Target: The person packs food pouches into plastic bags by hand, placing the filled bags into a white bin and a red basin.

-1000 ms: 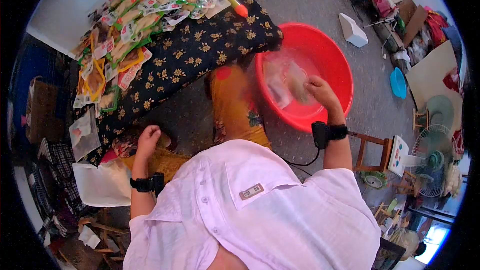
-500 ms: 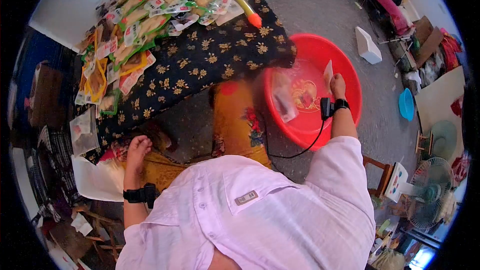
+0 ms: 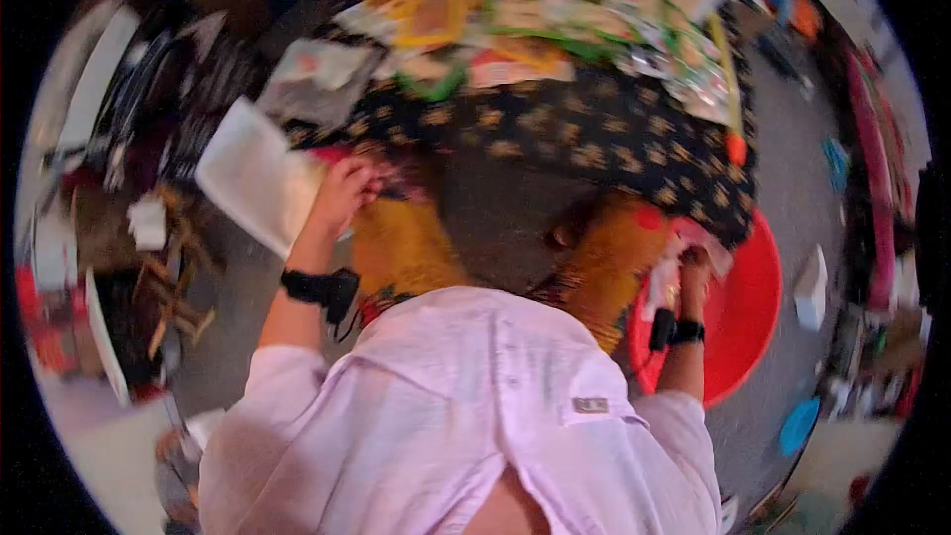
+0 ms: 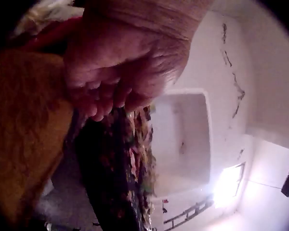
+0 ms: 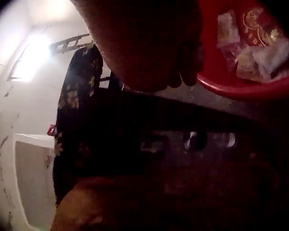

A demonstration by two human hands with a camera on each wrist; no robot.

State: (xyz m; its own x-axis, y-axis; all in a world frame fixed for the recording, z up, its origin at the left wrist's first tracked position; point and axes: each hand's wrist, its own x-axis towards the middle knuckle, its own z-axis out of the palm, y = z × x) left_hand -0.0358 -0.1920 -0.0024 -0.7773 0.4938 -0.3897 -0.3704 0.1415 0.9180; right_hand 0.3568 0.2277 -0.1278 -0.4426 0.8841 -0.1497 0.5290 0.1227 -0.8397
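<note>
My left hand [image 3: 347, 196] hovers by the left knee, beside a white bin [image 3: 253, 183]; in the left wrist view its fingers [image 4: 103, 103] are loosely curled with nothing in them. My right hand [image 3: 694, 272] is over the near left part of a red basin [image 3: 748, 307]. Clear plastic bags [image 3: 708, 236] in the basin overlap the hand in the head view. In the right wrist view the right hand [image 5: 149, 57] is dark, fingers bent, no bag hanging from it, and the bags [image 5: 262, 62] lie apart from it inside the basin.
A table with dark flowered cloth [image 3: 594, 134] stands in front, heaped with food packets [image 3: 555, 15]. A yellow stick with an orange tip [image 3: 734, 149] lies at its right end. A clear bag [image 3: 317, 74] rests at its left corner. A blue bowl [image 3: 798, 426] is on the floor.
The head view has swung left, bringing the table to the middle. My right hand, which held a bag over the basin's far side, has come nearer the knee. The left hand stays by the left knee.
</note>
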